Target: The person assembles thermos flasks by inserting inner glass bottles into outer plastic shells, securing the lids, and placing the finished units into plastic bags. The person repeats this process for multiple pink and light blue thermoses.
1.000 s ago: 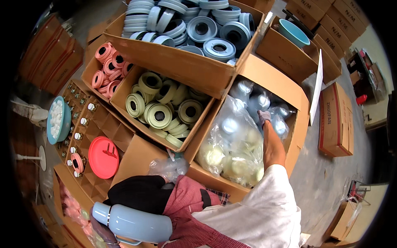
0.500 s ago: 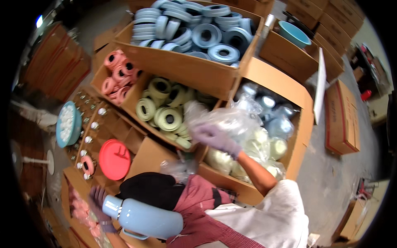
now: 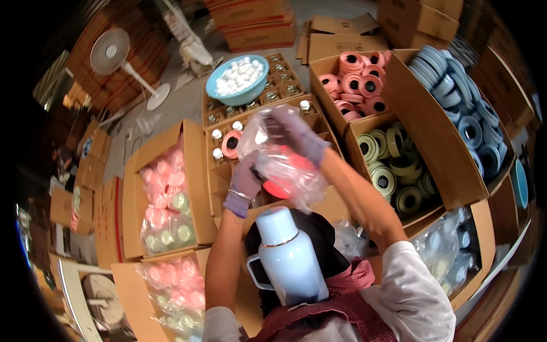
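Observation:
Both gloved hands are on a clear plastic bag (image 3: 293, 176) held up over the divided carton in front of me. My right hand (image 3: 299, 135) grips its upper part, with fingertips partly hidden behind the film. Lower down and to the left, my left hand (image 3: 245, 178) is closed on the bag's edge. A light blue vacuum flask (image 3: 292, 263) with a handle and blue cap rests upright-leaning in my lap, below the hands. Behind the bag, a red plastic dish (image 3: 276, 190) shows in part. A pink ring (image 3: 231, 145) lies beside several silver-topped inserts (image 3: 217, 153) in the carton.
A blue basin (image 3: 238, 98) of small white pieces sits on the far carton. To the right, boxes hold pink rings (image 3: 370, 85), green rings (image 3: 382, 179) and blue rings (image 3: 470, 131). Bagged pink and green lids (image 3: 165, 188) fill a left box. A fan (image 3: 111, 51) stands at far left.
My view has turned left. My right hand has brought the plastic bag from the right-hand box to the middle. My left hand has left the flask's cap and taken hold of the bag.

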{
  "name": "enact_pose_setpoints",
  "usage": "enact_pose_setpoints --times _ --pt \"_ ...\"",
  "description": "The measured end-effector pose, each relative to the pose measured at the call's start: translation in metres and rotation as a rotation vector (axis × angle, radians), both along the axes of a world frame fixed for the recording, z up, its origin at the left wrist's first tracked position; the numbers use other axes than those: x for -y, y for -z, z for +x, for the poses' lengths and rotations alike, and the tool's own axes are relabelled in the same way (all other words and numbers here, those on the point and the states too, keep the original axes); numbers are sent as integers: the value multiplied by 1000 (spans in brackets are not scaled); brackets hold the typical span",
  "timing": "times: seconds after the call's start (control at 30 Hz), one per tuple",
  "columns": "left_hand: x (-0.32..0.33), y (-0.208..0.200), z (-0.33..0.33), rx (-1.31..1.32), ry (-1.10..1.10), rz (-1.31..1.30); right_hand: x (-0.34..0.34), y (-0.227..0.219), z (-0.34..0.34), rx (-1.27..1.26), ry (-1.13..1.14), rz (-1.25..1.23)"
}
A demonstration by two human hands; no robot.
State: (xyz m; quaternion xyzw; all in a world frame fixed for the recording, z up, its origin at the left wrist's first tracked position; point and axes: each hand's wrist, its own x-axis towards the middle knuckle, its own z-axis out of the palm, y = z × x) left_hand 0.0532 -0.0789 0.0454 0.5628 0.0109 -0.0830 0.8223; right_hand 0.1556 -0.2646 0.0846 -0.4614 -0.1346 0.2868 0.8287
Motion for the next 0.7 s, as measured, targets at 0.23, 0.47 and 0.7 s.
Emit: enact_pose_setpoints --times 0.23,0.47,0.7 --pt "-63 79 17 -88 -165 -519 12 62 -83 507 -22 -360" --pt "0 52 -44 122 -33 161 -37 108 -85 212 303 -534" --pt "-44 54 -89 125 -469 -148 38 118 -97 433 440 -1032"
